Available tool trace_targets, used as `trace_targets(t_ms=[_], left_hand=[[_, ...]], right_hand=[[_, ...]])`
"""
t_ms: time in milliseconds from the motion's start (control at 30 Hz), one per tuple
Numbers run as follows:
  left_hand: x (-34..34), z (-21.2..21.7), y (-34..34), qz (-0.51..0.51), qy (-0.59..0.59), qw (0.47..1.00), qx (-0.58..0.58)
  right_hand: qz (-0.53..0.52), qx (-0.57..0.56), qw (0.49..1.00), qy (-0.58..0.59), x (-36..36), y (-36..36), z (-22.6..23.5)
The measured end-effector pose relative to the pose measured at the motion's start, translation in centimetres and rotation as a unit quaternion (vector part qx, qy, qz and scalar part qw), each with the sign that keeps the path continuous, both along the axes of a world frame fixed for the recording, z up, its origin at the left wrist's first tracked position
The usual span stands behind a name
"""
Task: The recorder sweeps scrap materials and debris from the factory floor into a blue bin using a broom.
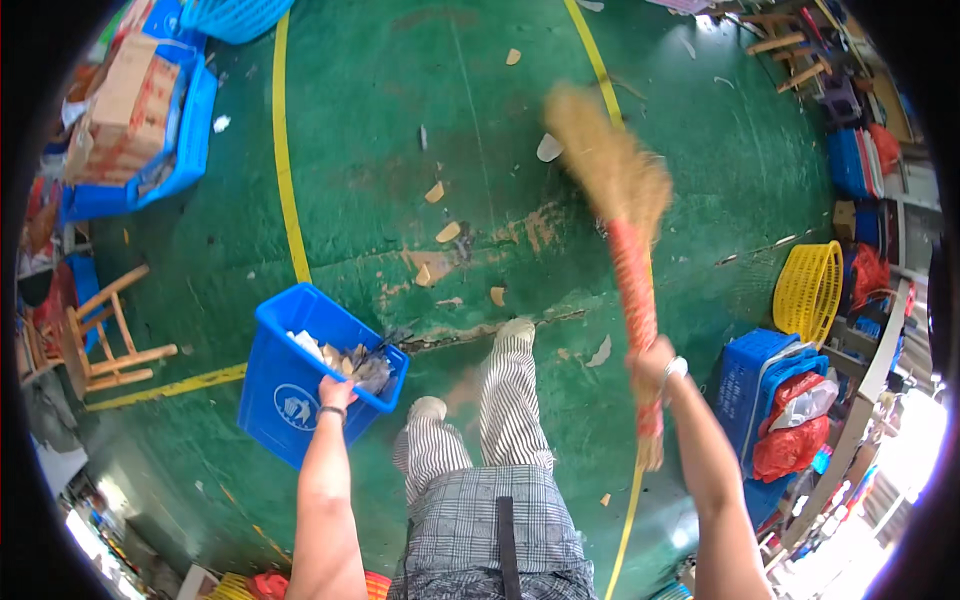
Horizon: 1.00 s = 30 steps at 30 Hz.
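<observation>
My right hand (652, 366) is wrapped round the red-bound handle of a straw broom (632, 270). The broom's tan bristles fan out ahead of me over the green floor, slightly blurred. With my left hand (336, 392) I grip the near rim of a blue plastic bin (275, 385), which is tilted with its mouth facing right. Scraps of paper and other litter (362, 366) lie inside it. Between bin and broom, several tan scraps (448, 232) are scattered on the floor, and a pale round piece (549, 148) lies beside the bristles.
A wooden stool (125, 335) lies tipped at the left, below a blue crate holding a cardboard box (125, 110). At the right stand a yellow basket (808, 290) and stacked blue bins (752, 375) with red bags. Yellow lines (285, 170) mark the floor.
</observation>
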<state>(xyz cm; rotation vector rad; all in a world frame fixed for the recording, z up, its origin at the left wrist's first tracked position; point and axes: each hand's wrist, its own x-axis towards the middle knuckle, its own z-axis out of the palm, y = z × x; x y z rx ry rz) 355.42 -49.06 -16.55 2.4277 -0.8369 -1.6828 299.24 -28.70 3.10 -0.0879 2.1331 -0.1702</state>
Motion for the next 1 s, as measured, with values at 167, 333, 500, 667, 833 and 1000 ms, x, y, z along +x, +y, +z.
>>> trace_targets(t_ms=[167,333,500,667,833,1000], left_hand=[[-4.3,-0.7,1.6,-0.026,0.036,0.997,-0.065],[-1.7,0.0,1.4,0.067,0.145,0.987,-0.015],[-4.2,7.2,3.5,0.053,0.316,0.944,-0.077],[-19.3,18.6,1.8,0.094,0.512,0.853,-0.037],[-37.6,24.8,-2.0,0.079,0.619,0.78,-0.053],[-60.5,36.0,-7.7,0.074,0.613,0.784,-0.056]], right_hand=[[0.169,0.152,0.963,-0.142,19.8,8.4,6.0],[0.251,0.098,0.895,-0.355,22.4,6.7,15.5],[0.232,0.063,0.882,-0.406,15.6,6.6,26.0],[0.279,0.084,0.913,-0.285,9.1,13.2,39.3],[0.143,-0.129,0.977,-0.089,5.0,13.7,49.3],[0.065,-0.228,0.972,0.007,-1.1,16.0,50.7]])
